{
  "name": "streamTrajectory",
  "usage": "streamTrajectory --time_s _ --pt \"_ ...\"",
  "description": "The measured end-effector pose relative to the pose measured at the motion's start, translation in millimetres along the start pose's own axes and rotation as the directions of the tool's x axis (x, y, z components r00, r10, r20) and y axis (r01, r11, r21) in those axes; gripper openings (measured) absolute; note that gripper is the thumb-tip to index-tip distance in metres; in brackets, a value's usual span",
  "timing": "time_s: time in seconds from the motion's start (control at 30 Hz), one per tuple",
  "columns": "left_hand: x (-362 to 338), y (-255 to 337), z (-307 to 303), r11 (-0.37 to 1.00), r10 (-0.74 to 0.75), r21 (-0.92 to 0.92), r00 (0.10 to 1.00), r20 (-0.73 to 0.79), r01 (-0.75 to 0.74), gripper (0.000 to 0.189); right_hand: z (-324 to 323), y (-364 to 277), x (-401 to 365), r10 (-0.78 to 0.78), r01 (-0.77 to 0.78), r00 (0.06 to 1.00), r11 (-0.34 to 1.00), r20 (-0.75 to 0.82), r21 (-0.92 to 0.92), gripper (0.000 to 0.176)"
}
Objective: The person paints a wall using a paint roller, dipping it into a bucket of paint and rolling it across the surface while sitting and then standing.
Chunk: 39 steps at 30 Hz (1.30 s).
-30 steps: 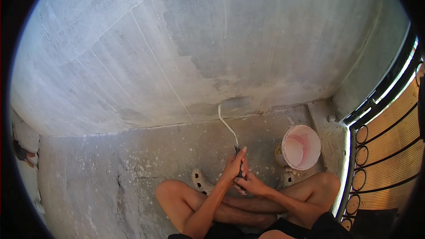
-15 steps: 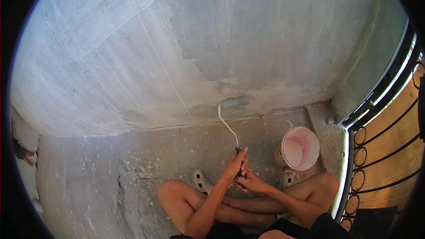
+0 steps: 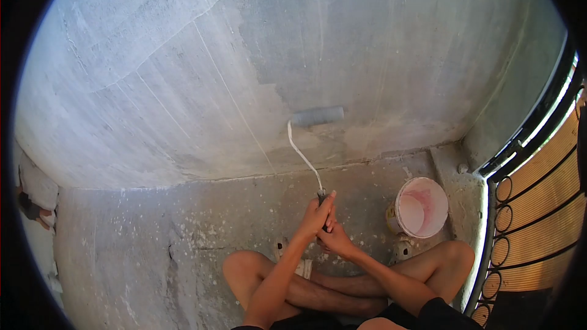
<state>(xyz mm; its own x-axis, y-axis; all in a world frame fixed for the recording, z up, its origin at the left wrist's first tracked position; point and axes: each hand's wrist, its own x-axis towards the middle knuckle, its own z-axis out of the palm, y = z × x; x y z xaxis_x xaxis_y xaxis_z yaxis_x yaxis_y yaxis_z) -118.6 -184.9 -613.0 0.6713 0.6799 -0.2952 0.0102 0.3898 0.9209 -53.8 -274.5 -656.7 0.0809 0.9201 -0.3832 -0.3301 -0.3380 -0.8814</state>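
Both of my hands are wrapped round the dark handle of a paint roller (image 3: pixel 318 116). My left hand (image 3: pixel 316 215) grips the upper part, close to where the pale bent wire frame begins. Just below it, my right hand (image 3: pixel 335 239) closes on the lower end. The grey roller sleeve lies against the wall (image 3: pixel 391 49), a little above the floor line, roughly level. Around it the wall shows a darker grey patch with an uneven edge and pale drip streaks. The handle is mostly hidden by my fingers.
A pail (image 3: pixel 422 208) with a pink-stained inside stands on the floor to the right. My crossed legs (image 3: pixel 348 293) are in front of me. A metal gate (image 3: pixel 532 220) with ring ornaments runs along the right. White paint spots dot the concrete floor (image 3: pixel 122 250). Part of a person (image 3: pixel 36 211) shows at far left.
The roller sleeve has moved up the wall and slightly left. Both hands have shifted a little up and left with the handle, still gripping it.
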Motion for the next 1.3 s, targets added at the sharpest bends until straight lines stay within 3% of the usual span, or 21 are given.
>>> streamTrajectory --time_s 0.1,0.23,0.3,0.33,0.4,0.53,0.6,0.73,0.8,0.9,1.03,1.1,1.13,1.23,1.3 --pt "3.5 -34.9 -1.9 1.000 0.003 -0.001 1.000 -0.014 -0.004 0.045 -9.1 19.8 -3.2 0.110 -0.112 0.993 0.993 0.045 0.046 0.020" --pt "-0.8 -24.9 5.1 1.000 -0.007 -0.012 0.999 -0.036 0.006 0.045 -9.7 19.7 -5.5 0.074 -0.074 0.997 0.997 0.012 0.001 0.020" --pt "-0.5 -7.7 8.0 0.997 0.059 0.057 0.996 -0.067 -0.055 0.055 -4.5 11.4 -2.0 -0.252 0.245 0.964 0.965 -0.083 -0.091 0.019" --pt "3.6 -0.4 10.1 0.997 0.053 0.056 0.997 -0.064 -0.049 0.055 -9.7 5.6 2.0 -0.248 0.241 0.965 0.967 -0.088 -0.089 0.019" --pt "12.3 12.8 13.5 0.994 0.110 0.016 0.993 -0.047 -0.110 0.048 -23.2 -6.4 13.6 -0.051 0.054 0.997 0.998 0.061 -0.035 0.015" --pt "21.1 -41.7 1.9 0.992 0.119 0.058 0.992 -0.051 -0.116 0.048 -25.1 21.3 11.7 -0.030 0.029 1.000 0.995 -0.007 -0.096 0.017" --pt "11.1 -55.9 -2.7 0.997 -0.012 0.078 0.999 -0.040 0.015 0.048 -17.8 42.3 6.4 0.169 -0.169 0.986 0.986 0.010 0.014 0.013" --pt "8.8 -38.1 -1.2 0.995 -0.017 0.095 0.999 -0.051 0.022 0.048 -17.7 37.2 7.8 0.131 -0.134 0.989 0.990 0.068 0.052 0.013" --pt "7.2 -13.3 5.3 0.988 0.075 0.138 0.997 -0.033 -0.069 0.048 -17.2 25.8 8.8 -0.049 0.049 0.998 0.999 0.037 -0.013 0.012" --pt "16.7 4.3 11.5 0.989 0.127 0.074 0.992 -0.021 -0.125 0.056 -22.7 -2.7 13.7 -0.068 0.070 0.995 0.997 0.067 -0.017 0.012" --pt "26.8 -46.3 -1.3 0.979 0.133 0.161 0.991 -0.033 -0.126 0.056 -28.0 30.5 21.2 0.008 -0.006 1.000 0.993 0.021 -0.115 0.014" --pt "18.8 -59.7 -3.6 0.989 -0.023 0.145 0.997 -0.072 0.034 0.057 -22.0 47.9 15.2 0.160 -0.161 0.986 0.987 0.051 0.023 0.015" --pt "19.8 -64.5 -7.6 0.988 -0.031 0.146 0.997 -0.076 0.042 0.057 -22.8 54.4 16.8 0.165 -0.167 0.985 0.986 0.053 0.029 0.015" --pt "8.4 -21.4 -0.1 0.990 0.019 0.141 0.999 -0.037 -0.013 0.058 -12.0 20.4 5.3 0.130 -0.134 0.990 0.988 0.057 0.072 0.014" --pt "-0.9 12.2 4.6 0.978 0.081 0.184 0.992 0.092 -0.097 0.049 -4.4 -8.7 -4.3 0.079 -0.098 0.992 0.977 0.102 0.189 0.014"
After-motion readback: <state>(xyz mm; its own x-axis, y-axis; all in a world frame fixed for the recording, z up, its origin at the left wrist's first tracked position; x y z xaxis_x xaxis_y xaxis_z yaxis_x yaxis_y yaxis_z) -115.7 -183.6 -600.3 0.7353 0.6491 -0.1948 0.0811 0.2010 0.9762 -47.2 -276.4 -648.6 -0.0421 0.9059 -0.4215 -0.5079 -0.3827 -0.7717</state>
